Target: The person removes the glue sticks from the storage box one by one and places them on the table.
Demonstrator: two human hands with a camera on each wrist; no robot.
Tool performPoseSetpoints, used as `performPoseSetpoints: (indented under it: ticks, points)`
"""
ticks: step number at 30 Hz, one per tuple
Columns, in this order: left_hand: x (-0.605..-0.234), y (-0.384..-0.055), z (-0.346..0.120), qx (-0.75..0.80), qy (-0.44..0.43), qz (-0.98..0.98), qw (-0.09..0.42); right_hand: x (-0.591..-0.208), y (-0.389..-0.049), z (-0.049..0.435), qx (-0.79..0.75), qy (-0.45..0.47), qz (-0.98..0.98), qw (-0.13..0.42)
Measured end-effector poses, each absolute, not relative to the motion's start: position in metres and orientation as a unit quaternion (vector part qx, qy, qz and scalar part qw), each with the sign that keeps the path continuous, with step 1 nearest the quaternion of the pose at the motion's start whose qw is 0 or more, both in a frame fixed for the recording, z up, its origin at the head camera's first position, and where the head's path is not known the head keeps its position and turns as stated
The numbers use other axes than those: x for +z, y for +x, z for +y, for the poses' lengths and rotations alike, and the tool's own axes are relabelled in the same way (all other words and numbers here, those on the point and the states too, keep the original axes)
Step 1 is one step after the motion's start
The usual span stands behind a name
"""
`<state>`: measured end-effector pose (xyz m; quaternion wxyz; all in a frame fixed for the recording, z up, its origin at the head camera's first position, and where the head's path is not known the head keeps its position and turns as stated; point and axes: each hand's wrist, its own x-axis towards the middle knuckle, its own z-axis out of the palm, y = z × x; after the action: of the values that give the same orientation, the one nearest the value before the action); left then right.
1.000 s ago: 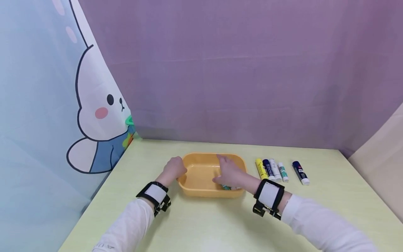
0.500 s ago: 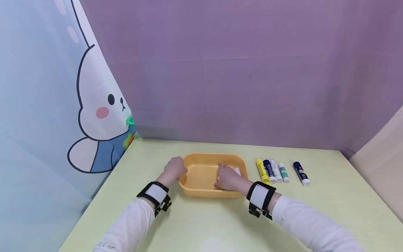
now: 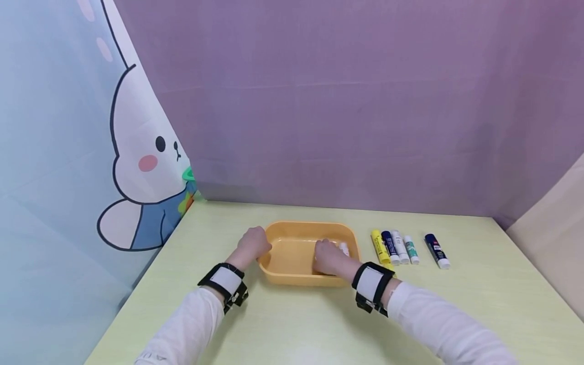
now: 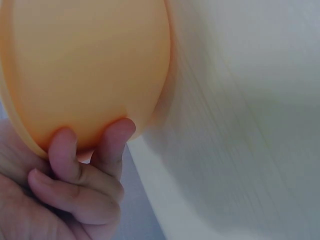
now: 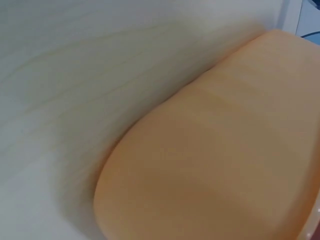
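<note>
A shallow yellow-orange plastic basin stands on the table. My left hand grips its left rim; in the left wrist view, the fingers curl against its outer wall. My right hand reaches down inside the basin's right half. Its fingertips are hidden there, so I cannot tell what they hold. Beside that hand, in the basin, a white end of a glue stick shows. The right wrist view has only the basin's outer wall and the tabletop.
To the basin's right lies a row of glue sticks: yellow, dark blue, white and a smaller white-and-teal one. Another dark blue glue stick lies apart, farther right. A purple cloth hangs behind the table.
My right hand has come down deeper into the basin, and its spread fingers have drawn in. The left hand and the basin have stayed put.
</note>
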<state>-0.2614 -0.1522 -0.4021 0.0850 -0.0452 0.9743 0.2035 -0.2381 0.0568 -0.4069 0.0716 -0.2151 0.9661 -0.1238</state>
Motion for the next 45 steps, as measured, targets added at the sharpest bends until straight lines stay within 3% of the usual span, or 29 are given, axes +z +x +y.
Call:
performPoseSetpoints:
  ticks: [11,30,45]
  points:
    - [-0.402,-0.262,-0.152,0.199,-0.047,0.975,0.087,-0.412,-0.237,0.056,-0.102,-0.260,0.959,0.044]
    - [-0.403,-0.262,-0.152,0.206,-0.048,0.974,0.085,-0.417,-0.239,0.057,-0.118,-0.235,0.964,0.033]
    - [-0.405,-0.265,-0.154,0.204,-0.046,0.973,0.093,-0.393,-0.241,0.055,-0.096,-0.210,0.970,0.078]
